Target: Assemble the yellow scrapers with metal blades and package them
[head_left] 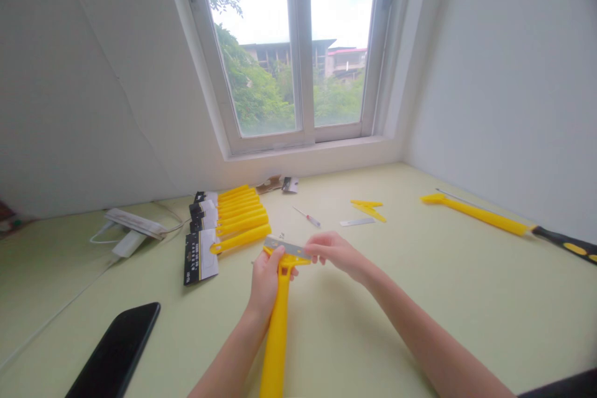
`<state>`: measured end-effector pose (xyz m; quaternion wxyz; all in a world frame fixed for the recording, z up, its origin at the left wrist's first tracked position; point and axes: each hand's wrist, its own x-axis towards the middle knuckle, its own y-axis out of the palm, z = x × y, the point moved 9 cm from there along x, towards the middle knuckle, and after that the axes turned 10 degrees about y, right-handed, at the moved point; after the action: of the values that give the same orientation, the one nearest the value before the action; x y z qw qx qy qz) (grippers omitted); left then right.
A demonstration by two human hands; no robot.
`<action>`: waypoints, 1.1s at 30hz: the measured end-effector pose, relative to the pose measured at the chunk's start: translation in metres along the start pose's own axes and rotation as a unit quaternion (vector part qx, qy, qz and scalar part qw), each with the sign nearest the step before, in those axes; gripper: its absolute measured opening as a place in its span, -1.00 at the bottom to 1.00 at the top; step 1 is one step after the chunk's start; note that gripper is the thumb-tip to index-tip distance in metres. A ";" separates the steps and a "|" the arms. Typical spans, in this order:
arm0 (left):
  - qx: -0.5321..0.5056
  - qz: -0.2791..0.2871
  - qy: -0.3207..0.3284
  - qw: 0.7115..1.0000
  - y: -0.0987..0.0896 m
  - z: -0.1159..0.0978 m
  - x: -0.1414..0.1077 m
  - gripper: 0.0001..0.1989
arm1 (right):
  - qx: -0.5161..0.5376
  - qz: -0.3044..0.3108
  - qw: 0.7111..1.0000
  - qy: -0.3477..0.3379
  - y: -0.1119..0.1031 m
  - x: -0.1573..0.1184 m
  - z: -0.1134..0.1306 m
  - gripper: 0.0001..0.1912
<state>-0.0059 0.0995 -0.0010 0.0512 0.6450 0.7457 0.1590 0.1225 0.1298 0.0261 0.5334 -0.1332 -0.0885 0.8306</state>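
My left hand [267, 273] is closed round the head of a yellow scraper [277, 329], whose long handle points down toward me. A flat metal blade [285, 245] lies across the scraper's head, under my left thumb. At the blade's right end, the fingers of my right hand [332, 250] are pinched together on it. Beyond my hands lie a small screwdriver [308, 217], a loose blade [357, 222] and yellow plastic pieces [369, 206].
Several yellow scrapers [242, 221] with black-and-white cards lie in a row at left. A power strip [135, 224] and a black phone [114, 351] are further left. A long yellow-and-black tool [485, 214] lies at right. The window [303, 62] is behind the table.
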 end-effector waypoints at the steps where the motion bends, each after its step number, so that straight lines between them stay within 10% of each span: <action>1: 0.002 -0.008 -0.001 1.000 -0.002 0.001 0.001 -0.78 | -0.039 -0.033 0.999 -0.001 -0.014 0.004 -0.005 -0.72; 5: 0.010 -0.022 -0.001 1.000 -0.008 0.001 0.003 -0.77 | -0.261 -0.388 0.883 0.031 -0.119 -0.006 -0.028 -0.71; 10: 0.028 -0.020 0.002 0.999 -0.004 0.000 -0.002 -0.77 | -0.309 -0.471 0.822 0.088 -0.185 -0.015 -0.075 -0.59; 23: 0.041 -0.007 0.002 0.999 0.001 0.000 -0.002 -0.78 | -0.355 -0.508 0.773 0.135 -0.209 -0.009 -0.093 -0.69; 33: 0.027 -0.018 0.000 0.999 0.002 -0.003 -0.004 -0.76 | -0.178 -0.509 0.835 0.109 -0.191 -0.023 -0.069 -0.70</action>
<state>-0.0040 0.0957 0.0021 0.0369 0.6324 0.7613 0.1383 0.3185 0.1886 0.0189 0.8543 -0.2520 -0.2309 0.3916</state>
